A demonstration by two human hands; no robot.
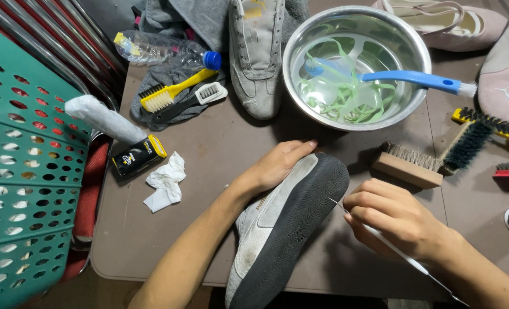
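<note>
1. Step in hand, as I read it: picking at the dark sole of a grey sneaker (283, 223) with a thin metal pick (400, 254); sneaker lies on its side at the near edge of the brown table (220, 143), sole facing right, toe pointing away from the person
2. Left hand (277, 163) curls over the toe end, fingers wrapped on the upper, pressing the shoe steady; forearm comes in from bottom left
3. Right hand (394, 217) is closed, thumb and fingers pinching the pick like a pen; tip just beside the sole edge, contact hard to tell; handle runs back along the wrist
4. Next move likely calls for a firm hold on the toe and a small, controlled tip angle into the tread so it doesn't slip
5. Around: steel bowl (354, 63) with green laces and a blue brush, second grey shoe (257, 54), wooden brush (409, 166), yellow brush (171, 91), crumpled tissue (165, 183), green crate (20, 189) at left
</note>
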